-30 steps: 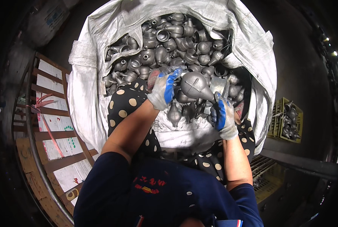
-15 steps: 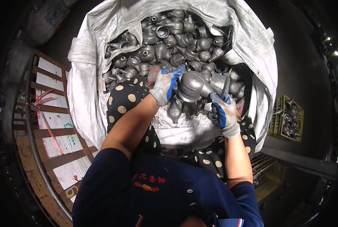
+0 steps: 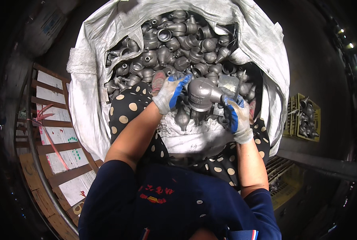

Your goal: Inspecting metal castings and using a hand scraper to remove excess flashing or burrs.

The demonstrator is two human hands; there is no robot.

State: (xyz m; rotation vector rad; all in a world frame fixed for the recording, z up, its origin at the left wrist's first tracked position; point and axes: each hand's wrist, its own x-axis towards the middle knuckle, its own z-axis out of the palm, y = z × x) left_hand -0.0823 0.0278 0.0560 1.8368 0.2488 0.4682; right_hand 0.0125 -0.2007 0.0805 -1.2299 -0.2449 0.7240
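Observation:
A large grey metal casting (image 3: 200,94), with a round body, ribbed collar and narrow neck, sits raised between my gloved hands. My left hand (image 3: 171,94) is at its left side, blue-coated fingers stretched out and apart; whether they touch it is hard to see. At the neck's end, the fingers of my right hand (image 3: 237,118) are curled closed. A thin dark file-like bar (image 3: 239,85) sticks up from that grip. The neck's tip meets the thumb and is partly hidden. Behind lies a flat grey metal plate (image 3: 229,83). A smaller casting (image 3: 182,119) hangs below, near the bag's edge.
A white woven bulk bag (image 3: 272,72) surrounds a heap of similar castings (image 3: 164,56). My legs in dotted trousers (image 3: 124,110) reach into it. At right stands a yellow crate (image 3: 292,116) of castings; at left, a slatted rack (image 3: 62,124) with white panels.
The whole view has shifted slightly. The casting stays between my hands with its neck at my right hand, and both hands keep nearly the same pose.

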